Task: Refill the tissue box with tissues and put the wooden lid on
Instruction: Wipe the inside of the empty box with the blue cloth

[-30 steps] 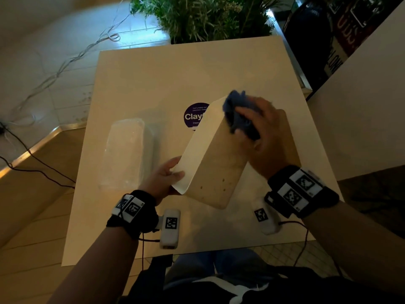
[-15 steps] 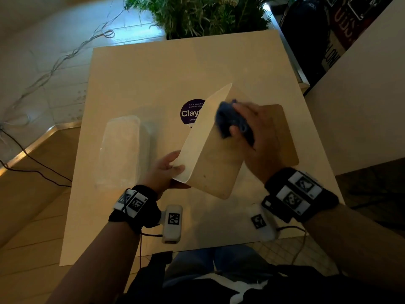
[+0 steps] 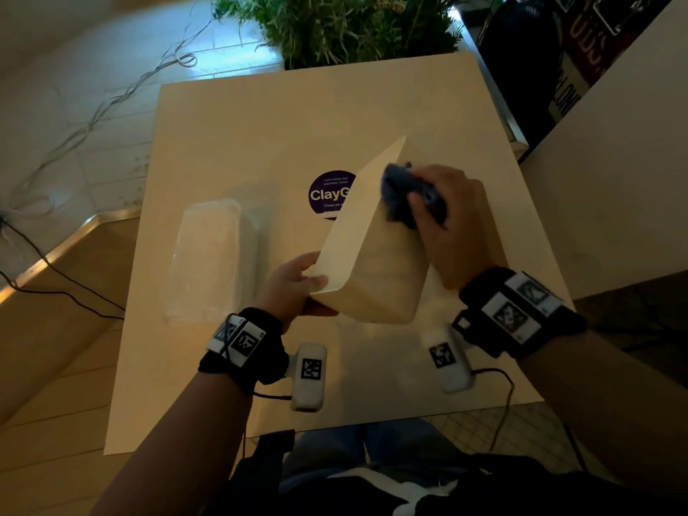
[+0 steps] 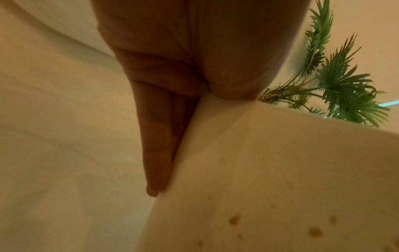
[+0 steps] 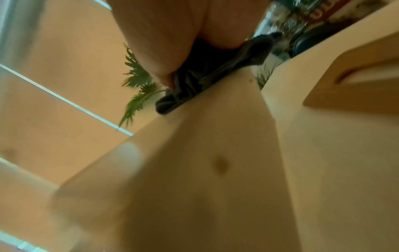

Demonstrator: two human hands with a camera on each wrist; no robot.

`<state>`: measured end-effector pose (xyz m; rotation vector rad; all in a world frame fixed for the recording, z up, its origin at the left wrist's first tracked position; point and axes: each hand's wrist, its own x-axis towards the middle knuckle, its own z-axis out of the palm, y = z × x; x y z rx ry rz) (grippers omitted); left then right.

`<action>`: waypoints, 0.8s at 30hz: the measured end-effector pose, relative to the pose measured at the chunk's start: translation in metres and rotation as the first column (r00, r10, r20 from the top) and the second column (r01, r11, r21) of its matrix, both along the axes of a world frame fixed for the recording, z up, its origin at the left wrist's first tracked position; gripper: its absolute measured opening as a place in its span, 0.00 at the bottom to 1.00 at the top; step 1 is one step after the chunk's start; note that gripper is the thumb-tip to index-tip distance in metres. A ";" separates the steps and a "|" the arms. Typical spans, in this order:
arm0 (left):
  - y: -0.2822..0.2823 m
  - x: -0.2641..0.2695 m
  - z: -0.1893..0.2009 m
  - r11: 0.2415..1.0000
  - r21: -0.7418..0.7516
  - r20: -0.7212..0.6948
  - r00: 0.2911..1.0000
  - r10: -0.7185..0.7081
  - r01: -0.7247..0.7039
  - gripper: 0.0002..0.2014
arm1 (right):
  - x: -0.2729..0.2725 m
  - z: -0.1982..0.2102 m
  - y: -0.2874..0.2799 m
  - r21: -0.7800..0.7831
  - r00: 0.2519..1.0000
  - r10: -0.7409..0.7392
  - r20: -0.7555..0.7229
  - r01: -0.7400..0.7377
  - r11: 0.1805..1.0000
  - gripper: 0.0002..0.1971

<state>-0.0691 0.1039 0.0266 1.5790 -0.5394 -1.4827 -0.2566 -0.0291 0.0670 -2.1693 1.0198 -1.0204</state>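
From the head view, the left hand (image 3: 298, 288) grips the tilted box (image 3: 366, 255) at its near corner above the table (image 3: 238, 124); the right hand (image 3: 452, 221) presses a cloth (image 3: 400, 195) against it. The tissues (image 3: 212, 258) lie left. The left wrist view shows fingers (image 4: 157, 145) flat along the box (image 4: 270, 170). The right wrist view shows the lid (image 5: 354, 81) lying right of the box.

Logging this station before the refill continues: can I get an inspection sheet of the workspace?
Surface: pale square table, round purple sticker.
Job's things: tissue box tilted, stained; wrapped tissue pack lying left; wooden lid behind the box.
Clutter: nothing seen.
Hands: left hand grips the box's near corner; right hand presses a dark cloth on the box.
Cables: several on the floor, wrist leads.
Surroundings: plant, tiled floor.
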 end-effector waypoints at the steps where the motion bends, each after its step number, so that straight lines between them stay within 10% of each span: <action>1: -0.003 -0.002 0.002 1.000 -0.002 0.009 1.000 0.030 -0.030 0.17 | 0.006 0.004 0.010 0.001 0.997 0.073 -0.012 -0.073 0.997 0.16; 6: -0.009 0.003 0.006 0.987 0.052 0.073 0.986 0.151 -0.155 0.16 | -0.014 -0.016 0.064 -0.156 0.907 0.402 -0.125 -0.418 0.895 0.17; 13: -0.016 -0.012 0.017 0.977 0.072 0.126 0.973 0.192 -0.202 0.06 | 0.003 -0.025 0.047 -0.237 0.998 0.053 -0.030 -0.058 0.970 0.16; 20: -0.019 -0.003 0.026 0.982 0.067 0.054 0.983 0.175 -0.179 0.04 | -0.006 -0.059 0.078 -0.520 0.919 0.283 -0.273 -0.389 0.760 0.10; 24: -0.017 -0.001 0.027 0.976 0.072 0.049 0.978 0.201 -0.204 0.09 | -0.018 -0.040 0.050 -0.465 0.976 0.204 -0.081 -0.218 0.858 0.08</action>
